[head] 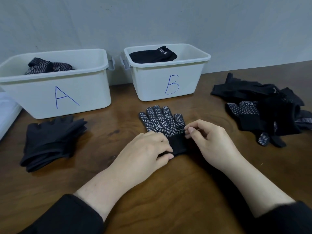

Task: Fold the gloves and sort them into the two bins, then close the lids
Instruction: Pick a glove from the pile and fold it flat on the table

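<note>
A black knit glove covered in small white grip dots lay flat on the brown wooden table, fingers pointing toward the two white bins, a white boxed logo across its palm and a plain black cuff at the near end. The left hand had its fingers curled onto the cuff, pinching its left edge, while the right hand pinched the glove's right edge where the dotted part met the cuff, thumb and fingertips bent together. Much of the cuff was covered by the two hands. Bin A stood at the left holding folded dotted gloves, of which only the tops showed above the rim; bin B stood just beside it with folded plain black gloves inside. A stack of plain black gloves lay in front of bin A. To the right sat a tangled heap of gloves, dotted and plain mixed, too jumbled to count and cut off by the frame edge. Something white at the far left was cut off too, and I could not tell what it was.
</note>
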A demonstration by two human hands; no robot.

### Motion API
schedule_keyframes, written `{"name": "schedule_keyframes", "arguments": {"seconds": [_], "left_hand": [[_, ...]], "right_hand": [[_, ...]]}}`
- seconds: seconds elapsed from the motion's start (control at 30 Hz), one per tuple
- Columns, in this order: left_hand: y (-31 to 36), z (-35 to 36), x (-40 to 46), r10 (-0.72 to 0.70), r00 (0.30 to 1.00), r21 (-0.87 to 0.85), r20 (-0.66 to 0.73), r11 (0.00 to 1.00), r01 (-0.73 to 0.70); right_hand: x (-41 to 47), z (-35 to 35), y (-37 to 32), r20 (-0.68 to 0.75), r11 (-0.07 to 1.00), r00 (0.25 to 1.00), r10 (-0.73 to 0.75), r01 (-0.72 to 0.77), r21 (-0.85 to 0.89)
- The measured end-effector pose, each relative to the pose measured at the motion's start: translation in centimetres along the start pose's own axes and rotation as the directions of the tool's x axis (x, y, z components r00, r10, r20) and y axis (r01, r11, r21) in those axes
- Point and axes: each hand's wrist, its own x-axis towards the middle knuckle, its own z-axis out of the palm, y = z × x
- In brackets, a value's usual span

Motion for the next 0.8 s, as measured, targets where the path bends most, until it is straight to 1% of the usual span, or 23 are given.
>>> {"name": "schedule_keyframes", "arguments": {"seconds": [0.07, 0.1, 0.17, 0.23, 0.3, 0.4, 0.47, 0.57, 0.67, 0.73, 0.8], "left_hand": [[-0.2, 0.1, 0.0, -0.015, 1.0, -0.004, 0.016, 1.0, 0.015], [-0.3, 0.1, 0.0, -0.013, 1.0, 0.006, 0.021, 1.0, 0.013], [-0.6, 0.2, 0.0, -0.008, 1.0, 0.025, 0.012, 1.0, 0.007], [-1.0, 0.1, 0.0, -0.018, 1.0, 0.033, -0.007, 0.999, 0.018], [-1.4, -0.3, -0.2, -0.021, 1.0, 0.03, -0.009, 0.999, 0.021], [-2.3, -1.0, -0.8, -0.026, 1.0, 0.003, -0.007, 1.0, 0.026], [-2.7, -1.4, -1.1, -0.046, 0.999, -0.004, 0.01, 0.999, 0.046], [-2.5, -1.7, -1.2, -0.083, 0.995, 0.056, 0.06, 0.995, 0.079], [-1.9, -1.5, -0.9, -0.099, 0.993, 0.091, 0.061, 0.991, 0.093], [-1.5, -1.2, -0.7, -0.087, 0.994, 0.082, 0.059, 0.993, 0.082], [-1.4, -1.1, -0.7, -0.079, 0.997, 0.046, 0.017, 0.996, 0.078]], "right_hand": [[0.0, -0.1, 0.2, 0.02, 0.996, 0.996, -0.09, 0.091, -0.027], [0.0, -0.2, 0.3, 0.06, 0.988, 0.987, -0.146, 0.149, -0.043], [0.0, -0.4, 0.4, 0.203, 0.962, 0.951, -0.235, 0.258, -0.093], [0.0, -0.4, 0.7, 0.349, 0.93, 0.902, -0.255, 0.328, -0.168], [0.1, -0.4, 1.0, 0.419, 0.912, 0.874, -0.247, 0.356, -0.204], [0.3, -0.1, 1.3, 0.406, 0.894, 0.872, -0.274, 0.387, -0.227], [0.3, 0.4, 1.3, 0.369, 0.857, 0.875, -0.314, 0.428, -0.287], [0.2, 1.3, 0.6, 0.289, 0.816, 0.889, -0.355, 0.446, -0.369], [0.1, 1.6, 0.4, 0.248, 0.843, 0.908, -0.338, 0.41, -0.35], [0.0, 1.3, 0.4, 0.254, 0.86, 0.91, -0.328, 0.398, -0.319], [-0.2, 1.0, 0.2, 0.284, 0.868, 0.903, -0.322, 0.401, -0.292]]}}
